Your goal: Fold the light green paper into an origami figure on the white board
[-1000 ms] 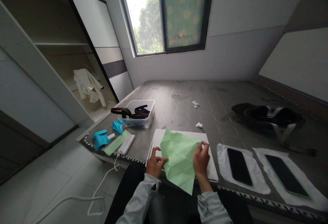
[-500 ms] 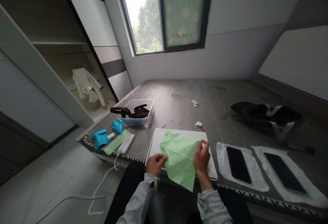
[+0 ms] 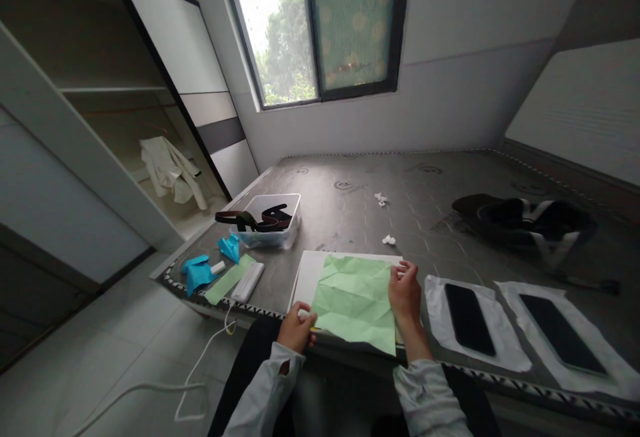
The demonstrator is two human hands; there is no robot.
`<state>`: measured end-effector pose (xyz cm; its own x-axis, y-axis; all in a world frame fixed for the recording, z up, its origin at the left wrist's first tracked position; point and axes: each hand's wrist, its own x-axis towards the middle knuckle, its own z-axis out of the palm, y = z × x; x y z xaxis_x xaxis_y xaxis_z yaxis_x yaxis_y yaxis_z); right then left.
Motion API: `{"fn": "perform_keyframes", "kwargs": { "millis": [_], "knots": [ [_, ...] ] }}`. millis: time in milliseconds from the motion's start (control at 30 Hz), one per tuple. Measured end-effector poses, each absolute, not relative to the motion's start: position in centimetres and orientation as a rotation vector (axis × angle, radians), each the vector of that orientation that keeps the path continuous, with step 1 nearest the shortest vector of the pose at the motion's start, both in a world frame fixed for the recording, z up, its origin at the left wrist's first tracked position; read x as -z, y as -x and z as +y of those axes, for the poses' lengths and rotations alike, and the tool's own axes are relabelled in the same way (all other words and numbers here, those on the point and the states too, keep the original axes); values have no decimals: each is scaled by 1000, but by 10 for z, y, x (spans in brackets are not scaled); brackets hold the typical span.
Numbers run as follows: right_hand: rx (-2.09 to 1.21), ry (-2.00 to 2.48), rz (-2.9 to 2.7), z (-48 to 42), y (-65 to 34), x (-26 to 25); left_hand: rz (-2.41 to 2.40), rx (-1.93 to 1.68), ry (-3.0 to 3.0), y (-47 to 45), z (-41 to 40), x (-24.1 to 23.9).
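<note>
Green paper (image 3: pixel 355 300): creased, spread over the white board (image 3: pixel 307 271), lower right corner past its near edge.
Left hand (image 3: pixel 297 327): fingers pinched on the paper's lower left edge.
Right hand (image 3: pixel 406 289): fingers closed on its right edge, near the upper corner.
Right of board: two dark phones (image 3: pixel 470 319), each on a white sheet (image 3: pixel 515 357).

A clear plastic bin (image 3: pixel 280 242) holds dark belts (image 3: pixel 273 225); a dark cap (image 3: pixel 505 223) lies beyond two phones (image 3: pixel 470 319).

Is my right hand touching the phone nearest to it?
Apart. The head view shows a margin of the white sheet between the right hand and the nearer phone.
</note>
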<state>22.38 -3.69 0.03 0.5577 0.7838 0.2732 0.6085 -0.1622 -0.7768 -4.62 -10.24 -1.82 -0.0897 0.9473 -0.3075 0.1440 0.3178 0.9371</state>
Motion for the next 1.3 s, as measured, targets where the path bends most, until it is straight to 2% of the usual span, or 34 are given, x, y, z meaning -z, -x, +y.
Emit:
{"fn": "perform_keyframes", "kwargs": {
  "millis": [167,233,367,533,767,900,1033,1300],
  "knots": [
    [-161,1663,-1546,-53,-193,2,1641,-937,-1150,31,-112,18],
    [-157,1592,-1878,-64,-177,11,1634,-910,-1196,28,-113,25],
    [-139,1764,-2200,-76,-167,35,1624,-892,-1154,27,-111,40],
    [145,2084,-1924,-68,-195,43,1645,-889,-1119,24,-110,45],
    [297,2031,-1517,-73,-221,34,1620,-960,-1450,41,-116,48],
    [154,2012,-1257,-89,-244,33,1768,-988,-1712,73,-115,43],
    [76,2018,-1239,-106,-258,33,1945,-867,-1800,106,-114,43],
    [-84,2081,-1331,-131,-245,26,1820,-680,-1784,134,-113,44]
  ]
}}
